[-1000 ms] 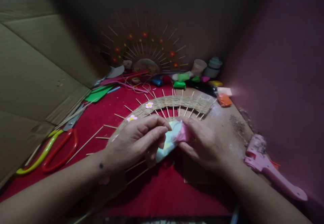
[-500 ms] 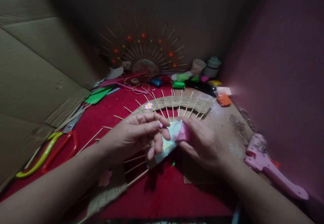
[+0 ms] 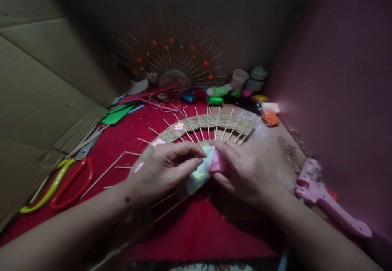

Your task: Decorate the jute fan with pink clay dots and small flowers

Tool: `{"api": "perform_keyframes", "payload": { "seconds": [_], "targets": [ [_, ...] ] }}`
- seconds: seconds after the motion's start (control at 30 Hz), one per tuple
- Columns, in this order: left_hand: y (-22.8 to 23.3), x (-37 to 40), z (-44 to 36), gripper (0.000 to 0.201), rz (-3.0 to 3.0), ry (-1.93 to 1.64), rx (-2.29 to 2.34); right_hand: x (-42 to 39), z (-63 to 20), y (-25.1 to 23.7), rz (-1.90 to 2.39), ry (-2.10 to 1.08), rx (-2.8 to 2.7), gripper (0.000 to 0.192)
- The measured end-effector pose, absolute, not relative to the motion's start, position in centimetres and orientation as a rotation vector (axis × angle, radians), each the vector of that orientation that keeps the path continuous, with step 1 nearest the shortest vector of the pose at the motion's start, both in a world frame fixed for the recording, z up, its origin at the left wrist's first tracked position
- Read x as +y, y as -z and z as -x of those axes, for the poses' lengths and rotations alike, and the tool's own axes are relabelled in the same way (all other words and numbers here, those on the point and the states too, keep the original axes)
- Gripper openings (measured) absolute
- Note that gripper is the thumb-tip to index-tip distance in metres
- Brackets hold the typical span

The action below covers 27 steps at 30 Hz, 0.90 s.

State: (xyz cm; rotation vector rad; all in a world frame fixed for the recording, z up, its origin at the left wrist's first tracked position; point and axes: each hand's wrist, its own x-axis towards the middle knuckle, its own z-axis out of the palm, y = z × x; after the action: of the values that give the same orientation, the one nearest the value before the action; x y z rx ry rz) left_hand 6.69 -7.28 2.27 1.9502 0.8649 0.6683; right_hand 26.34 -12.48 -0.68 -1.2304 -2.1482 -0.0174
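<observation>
My right hand is closed round a small soft packet of pink clay with a pale blue and yellow wrapper. Thumb and fingertips of my left hand come together at the packet's left side; whatever lies between them is hidden. Under and beyond both hands is an arched woven fan frame of twine and thin sticks. Pink-petalled flowers with yellow centres sit along its left part. My left forearm covers some of the weaving.
Scissors with yellow and red handles lie at left. A pink glue gun is at right, an orange packet behind it. Along the back are a green packet, a cup and a finished-looking flowered fan. Cardboard walls the left.
My left hand has turned palm down and its fingertips have closed in at the packet. The small pink bit seen between its fingers no longer shows. More flowers on the weaving are uncovered.
</observation>
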Motion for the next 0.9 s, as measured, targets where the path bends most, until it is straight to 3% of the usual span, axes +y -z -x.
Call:
{"api": "perform_keyframes", "payload": {
  "seconds": [0.5,0.73,0.9],
  "targets": [
    [-1.3,-7.9,-6.9,0.011,-2.278,-0.723,0.686,-12.6,-25.6,1.9,1.215,0.064,-2.175,0.039],
    [-3.0,-6.6,-6.1,0.010,-1.226,-0.449,0.714,-12.7,-26.7,0.4,1.331,-0.043,-2.129,0.036],
    [-2.9,-5.6,-6.1,0.008,-0.951,-0.454,0.533,-12.3,-27.7,0.5,1.300,-0.063,-2.046,0.042]
  ]
}}
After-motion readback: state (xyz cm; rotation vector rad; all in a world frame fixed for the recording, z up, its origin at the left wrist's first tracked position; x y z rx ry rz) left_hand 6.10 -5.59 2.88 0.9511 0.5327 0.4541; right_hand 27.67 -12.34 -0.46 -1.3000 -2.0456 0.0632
